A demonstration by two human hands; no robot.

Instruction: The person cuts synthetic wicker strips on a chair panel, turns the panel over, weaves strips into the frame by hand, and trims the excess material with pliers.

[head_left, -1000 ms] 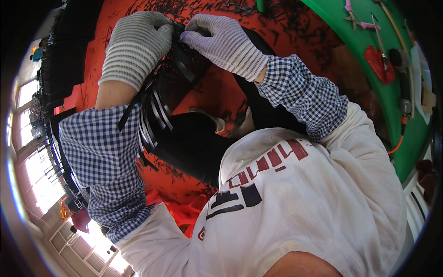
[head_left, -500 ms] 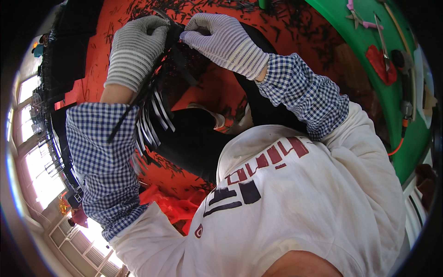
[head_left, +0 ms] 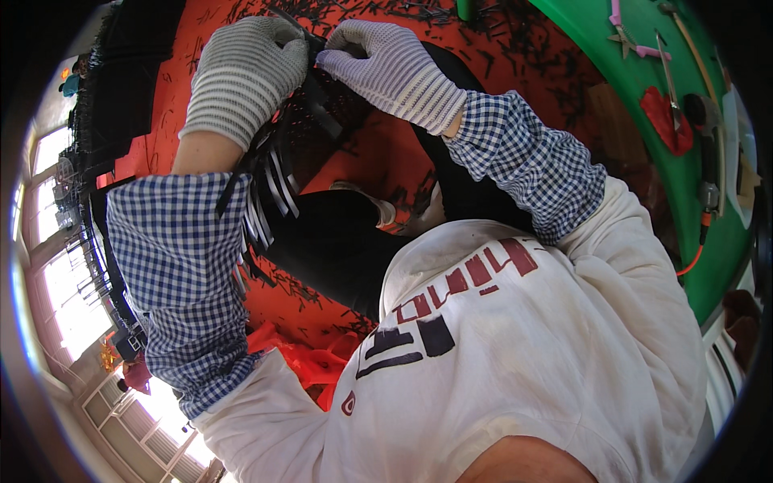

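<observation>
Your hands, left (head_left: 241, 76) and right (head_left: 386, 68), wear ribbed knit cloth gloves; your sleeves (head_left: 173, 282) are woven checked cotton; the black strips (head_left: 270, 181) you grip look smooth, slightly glossy.

left hand (head_left: 241, 80): grey-striped knit glove | right hand (head_left: 392, 66): white knit glove | sleeves: blue-white checked covers | top: white shirt, dark red and black markings

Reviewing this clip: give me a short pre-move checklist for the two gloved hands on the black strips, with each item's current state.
1. Left hand gripping the strip bundle: ok.
2. Right hand pinching a strip end beside the left: ok.
3. Both gloves on: ok.
4. Loose strip ends hanging free over the left sleeve, not snagged: cannot tell.
5. Red mat free of scraps: not ok, black offcuts litter it.
6. Tools on the green table out of the hands' way: ok.
</observation>
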